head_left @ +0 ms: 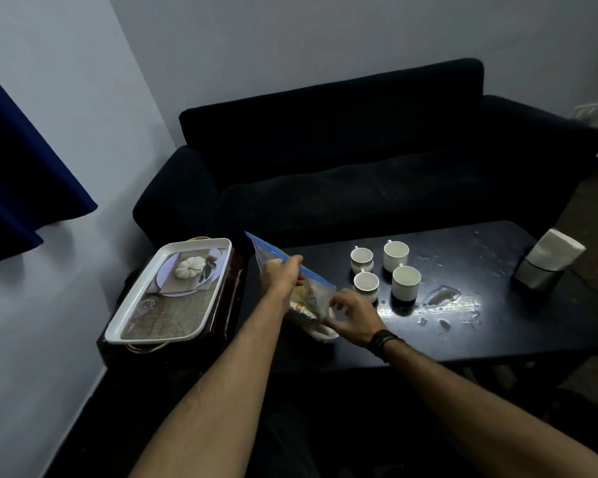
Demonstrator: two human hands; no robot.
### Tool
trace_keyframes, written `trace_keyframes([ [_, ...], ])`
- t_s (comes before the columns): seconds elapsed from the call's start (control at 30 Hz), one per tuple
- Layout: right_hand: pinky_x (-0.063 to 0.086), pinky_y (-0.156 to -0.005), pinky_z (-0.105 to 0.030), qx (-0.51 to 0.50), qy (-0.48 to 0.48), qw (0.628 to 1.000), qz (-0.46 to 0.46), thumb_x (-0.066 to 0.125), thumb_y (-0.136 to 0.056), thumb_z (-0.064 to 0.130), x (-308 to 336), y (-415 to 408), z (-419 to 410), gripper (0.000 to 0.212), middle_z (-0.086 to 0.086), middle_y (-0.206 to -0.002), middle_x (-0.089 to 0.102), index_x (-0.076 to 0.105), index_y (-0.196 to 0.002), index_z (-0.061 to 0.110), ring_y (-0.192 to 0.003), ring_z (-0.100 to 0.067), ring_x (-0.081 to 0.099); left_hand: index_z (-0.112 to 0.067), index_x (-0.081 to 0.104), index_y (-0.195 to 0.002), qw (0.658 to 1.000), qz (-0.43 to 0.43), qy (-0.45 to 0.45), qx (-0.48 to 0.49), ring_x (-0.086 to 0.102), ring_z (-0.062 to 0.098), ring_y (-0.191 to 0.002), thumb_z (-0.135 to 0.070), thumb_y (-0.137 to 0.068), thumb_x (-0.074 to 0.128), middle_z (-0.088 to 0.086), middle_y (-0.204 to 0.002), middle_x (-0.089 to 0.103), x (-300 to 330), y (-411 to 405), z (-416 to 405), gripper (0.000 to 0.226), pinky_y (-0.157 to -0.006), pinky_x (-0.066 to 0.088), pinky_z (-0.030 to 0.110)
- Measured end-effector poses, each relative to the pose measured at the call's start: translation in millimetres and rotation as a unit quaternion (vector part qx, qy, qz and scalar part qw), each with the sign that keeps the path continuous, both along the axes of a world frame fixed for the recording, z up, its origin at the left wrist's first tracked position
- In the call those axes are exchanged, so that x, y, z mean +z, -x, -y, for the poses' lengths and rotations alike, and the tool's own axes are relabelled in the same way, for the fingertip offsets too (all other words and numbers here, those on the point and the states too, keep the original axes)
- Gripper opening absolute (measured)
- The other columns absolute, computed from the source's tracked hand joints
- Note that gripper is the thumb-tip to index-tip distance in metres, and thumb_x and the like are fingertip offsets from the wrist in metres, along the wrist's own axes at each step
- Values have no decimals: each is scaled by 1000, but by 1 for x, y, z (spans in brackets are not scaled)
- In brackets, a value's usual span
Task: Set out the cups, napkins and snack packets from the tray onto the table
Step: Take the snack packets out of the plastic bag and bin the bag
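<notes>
we saw the left hand (pixel 281 274) gripping the clear zip bag (pixel 311 294) of snack packets by its blue top, over a white bowl (pixel 325 334) beside the four empty cups (pixel 382 270) on the worktop (pixel 463 326); the right hand (pixel 351 317) pinched the bag's lower corner. the tray (pixel 168 291) left of the cups held nothing.

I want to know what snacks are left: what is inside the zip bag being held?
Through the clear zip bag, yellowish and foil-like snack packets show near its bottom. Their number and kind cannot be told; the left hand and right hand cover parts.
</notes>
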State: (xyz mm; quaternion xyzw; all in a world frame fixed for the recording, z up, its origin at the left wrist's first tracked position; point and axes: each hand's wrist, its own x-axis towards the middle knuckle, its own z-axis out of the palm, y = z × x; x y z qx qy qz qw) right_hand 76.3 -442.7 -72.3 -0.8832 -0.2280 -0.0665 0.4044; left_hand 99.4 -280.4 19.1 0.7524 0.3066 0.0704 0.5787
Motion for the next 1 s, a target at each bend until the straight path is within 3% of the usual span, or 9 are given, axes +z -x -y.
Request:
trace_keyframes([
  [0.07,47,-69,-15,-2,-60,998,27,72,-74,49,14,0,-2,41,8,-94,63,67,-104,21,-81,-1,56,-9,70,-85,1000,12,25,3,68,11,-55,-35,-86,66,6,-71,74,1,1,-1,26,-45,45,20],
  [0.13,46,-68,-10,-24,-118,992,45,72,-78,47,28,0,-7,40,13,-98,64,66,-111,24,-85,3,57,-10,68,-86,999,22,44,-1,68,12,-55,-35,-89,63,6,-74,74,1,3,0,26,-46,46,21],
  [0.23,48,-68,-10,-51,-190,979,60,73,-82,30,42,-3,-10,24,7,-95,71,71,-105,21,-84,-1,64,-11,67,-87,997,33,63,-15,69,11,-57,-33,-95,57,5,-74,74,2,7,7,25,-51,49,24],
  [0.37,55,-71,-19,-64,-213,974,50,72,-83,19,48,-3,-11,17,7,-92,74,75,-100,19,-83,-2,68,-11,66,-88,995,49,81,-43,68,14,-60,-29,-98,53,5,-71,72,3,9,8,25,-67,56,31],
  [0.47,55,-67,-23,-73,-221,972,35,72,-84,26,49,1,-12,14,12,-86,74,75,-97,21,-77,-2,68,-10,65,-86,992,63,91,-53,64,13,-57,-28,-97,55,4,-66,68,4,11,2,23,-67,54,31],
  [0.63,55,-69,-17,-53,-203,978,-15,63,-81,60,70,4,-21,38,14,-84,73,74,-96,26,-79,1,68,-11,65,-82,987,76,123,-72,65,15,-63,-28,-97,57,5,-72,70,3,16,0,24,-66,54,29],
  [0.77,59,-74,-26,-56,-112,990,-70,69,-81,45,86,-9,-22,24,9,-82,75,76,-91,24,-78,-1,69,-11,66,-83,986,72,120,-95,67,11,-62,-28,-99,54,3,-75,72,1,24,1,26,-56,51,21],
  [1.0,58,-66,-30,-61,8,993,-104,67,-73,32,101,-14,-20,11,7,-73,73,76,-73,25,-70,-8,68,-13,65,-81,986,81,78,-127,63,11,-63,-28,-101,51,2,-73,68,-5,33,-2,29,-57,48,21],
])
